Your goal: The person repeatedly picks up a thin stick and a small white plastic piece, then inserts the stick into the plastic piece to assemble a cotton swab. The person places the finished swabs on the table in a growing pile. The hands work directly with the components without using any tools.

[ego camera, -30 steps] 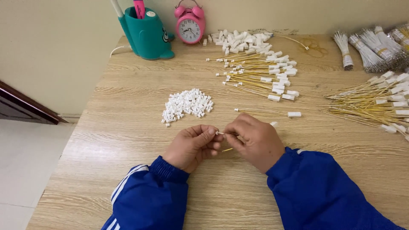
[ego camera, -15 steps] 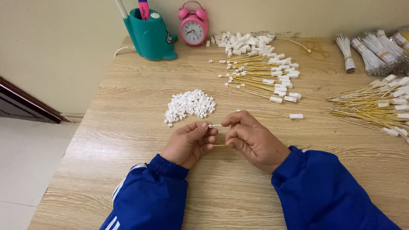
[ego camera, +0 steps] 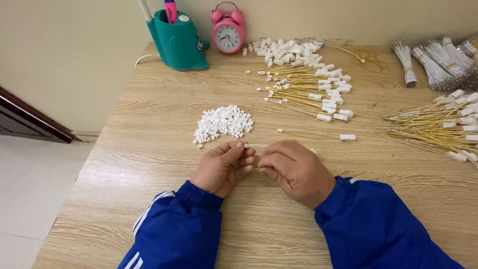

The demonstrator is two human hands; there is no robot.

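Note:
My left hand (ego camera: 222,167) and my right hand (ego camera: 294,169) meet at the near middle of the wooden table (ego camera: 149,129). Together they pinch a thin yellow wire (ego camera: 255,146) that runs between the fingertips; its far end is hidden under my right fingers. Just beyond my left hand lies a heap of small white plastic connectors (ego camera: 223,122). A single wire with a white plug (ego camera: 318,133) lies just past my right hand.
A spread of yellow wires with white plugs (ego camera: 308,89) lies at the back middle, another bundle (ego camera: 443,127) at the right. Loose white plugs (ego camera: 284,50), a pink alarm clock (ego camera: 228,32), a teal pen holder (ego camera: 178,42) and tied silver wire bundles (ego camera: 433,62) line the back edge.
Both hands stay together on the wire with small finger shifts. The view has tilted slightly, so the table items sit a little lower in the picture.

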